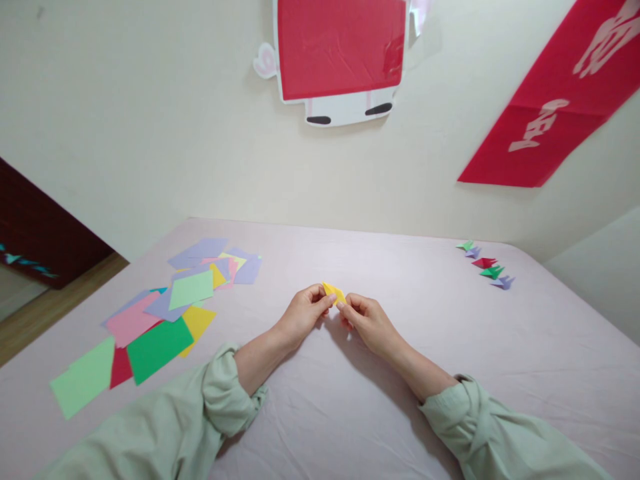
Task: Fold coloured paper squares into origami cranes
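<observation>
A small folded piece of yellow paper is held just above the middle of the table, its upper tip pointing up and left. My left hand pinches it from the left, thumb on the near face. From the right, my right hand grips its lower right edge between thumb and fingers. The fingers behind the paper are partly hidden. Far off to the right stands a row of several small folded paper figures in green, purple and red.
Loose coloured paper sheets lie overlapping on the left of the cloth-covered table. Behind the table rises a pale wall with a red cartoon-shaped poster and a red banner. A dark brown panel is at far left.
</observation>
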Demonstrator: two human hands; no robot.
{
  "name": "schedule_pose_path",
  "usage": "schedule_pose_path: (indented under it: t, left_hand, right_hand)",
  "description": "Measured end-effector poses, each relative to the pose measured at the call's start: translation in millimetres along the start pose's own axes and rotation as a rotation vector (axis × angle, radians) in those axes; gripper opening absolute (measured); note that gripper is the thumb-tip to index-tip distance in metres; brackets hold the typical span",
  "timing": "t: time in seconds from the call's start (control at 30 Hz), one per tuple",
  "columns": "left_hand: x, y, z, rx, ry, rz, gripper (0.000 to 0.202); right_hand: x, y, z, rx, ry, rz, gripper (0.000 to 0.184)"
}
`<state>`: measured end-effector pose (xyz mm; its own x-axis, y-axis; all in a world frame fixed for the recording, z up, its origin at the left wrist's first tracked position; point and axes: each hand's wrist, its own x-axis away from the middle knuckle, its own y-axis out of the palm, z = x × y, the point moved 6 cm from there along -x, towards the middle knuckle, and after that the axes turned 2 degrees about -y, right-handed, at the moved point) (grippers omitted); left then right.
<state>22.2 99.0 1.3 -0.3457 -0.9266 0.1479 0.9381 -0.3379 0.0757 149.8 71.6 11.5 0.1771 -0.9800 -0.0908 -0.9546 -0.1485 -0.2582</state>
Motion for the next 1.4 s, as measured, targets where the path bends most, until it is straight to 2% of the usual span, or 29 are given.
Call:
schedule_pose_path:
  t: [0.27, 0.6, 0.77, 0.87, 0.93, 1.07, 1.17, 1.3, 1.4]
  left_hand:
    - [-1.0, 0.4, -6.4, 0.039, -0.044, 0.005, 0.03]
    - [-5.1, -5.4, -7.5, 0.099, -0.049, 0.024, 0.033]
    - [-5.6, -5.1, -4.7, 0.114, -0.025, -0.014, 0.03]
    - [-2.1, 1.1, 2.1, 0.087, 0.017, -0.087, 0.027]
    - [0.2, 4.1, 5.4, 0.051, 0.038, -0.103, 0.026]
    - [1.6, 4.7, 7.9, 0.032, 0.062, -0.068, 0.027]
    - [0.1, 1.9, 5.5, 0.097, 0.033, -0.036, 0.026]
    - [-1.9, 1.6, -0.2, 0.183, -0.05, -0.084, 0.031]
    - [-2.3, 0.2, -1.2, 0.183, -0.056, -0.082, 0.03]
  right_hand:
    - [1.0, 0.6, 3.4, 0.06, 0.048, -0.031, 0.052]
    - [4.5, 3.2, 0.4, -0.016, 0.019, -0.111, 0.038]
    - [4.8, 1.5, -1.2, 0.009, 0.044, -0.111, 0.044]
    - [4.3, -0.2, -2.3, -0.006, 0.035, -0.058, 0.037]
    - [4.3, 3.0, -1.7, -0.009, 0.022, -0.086, 0.038]
    - [4.6, 5.5, -0.6, 0.002, -0.004, -0.11, 0.036]
    - [5.1, 5.5, -1.4, 0.018, -0.005, -0.115, 0.033]
    - [5.1, 7.9, -2.3, -0.008, -0.015, -0.143, 0.031]
    - [5.1, 9.7, -1.3, -0.029, -0.019, -0.164, 0.03]
